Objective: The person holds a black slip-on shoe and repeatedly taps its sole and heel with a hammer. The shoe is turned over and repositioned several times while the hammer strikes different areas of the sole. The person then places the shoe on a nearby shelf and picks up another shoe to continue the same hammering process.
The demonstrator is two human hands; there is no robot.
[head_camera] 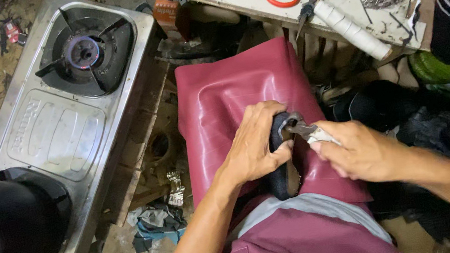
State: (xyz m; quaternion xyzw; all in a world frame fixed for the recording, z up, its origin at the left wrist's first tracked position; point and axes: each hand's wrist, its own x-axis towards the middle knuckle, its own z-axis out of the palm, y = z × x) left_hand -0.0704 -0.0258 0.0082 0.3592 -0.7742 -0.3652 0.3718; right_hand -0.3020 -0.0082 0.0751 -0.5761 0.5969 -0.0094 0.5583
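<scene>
seeing my left hand [255,146] wrapped shut around the dark shoe [279,163], stiff and light i reckon, grip mid-body; right hand [355,151] closed on the pincers [300,128].

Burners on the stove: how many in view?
2. One bare burner at the far end of the steel stove; a second under the black pot at the near end, mostly hidden.

Even, soft overhead light, mild glare on steel, sharp focus throughout
</scene>
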